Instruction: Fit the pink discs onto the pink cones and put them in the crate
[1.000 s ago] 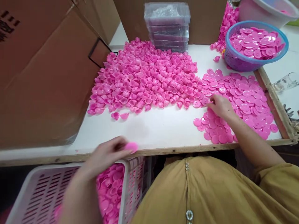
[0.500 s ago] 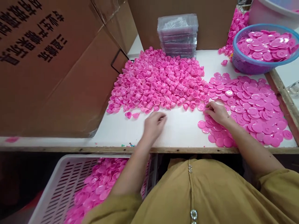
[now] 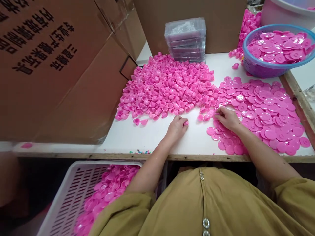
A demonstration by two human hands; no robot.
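My left hand (image 3: pixel 177 127) is closed around a small pink toy cup (image 3: pixel 186 123), just in front of the heap of pink toy cups (image 3: pixel 169 87). Only a bit of that cup shows past my fingertips. To the right, my right hand (image 3: pixel 227 118) rests at the left edge of the spread of pink toy saucers (image 3: pixel 267 114). Its fingers are pinched together over the saucers, and what they hold, if anything, is hidden. A few cups (image 3: pixel 203 116) lie between the two hands.
A large cardboard box (image 3: pixel 61 82) stands on the left. Behind the cups is a stack of clear plastic boxes (image 3: pixel 185 39). A blue basket (image 3: pixel 246 49) of saucers sits at the back right. Below the table edge, a white crate (image 3: pixel 61 186) holds pink pieces.
My left hand has moved right, toward my right hand, and a pink cup now shows in its fingers. My right hand has stayed at the saucers. The camera view has shifted slightly.
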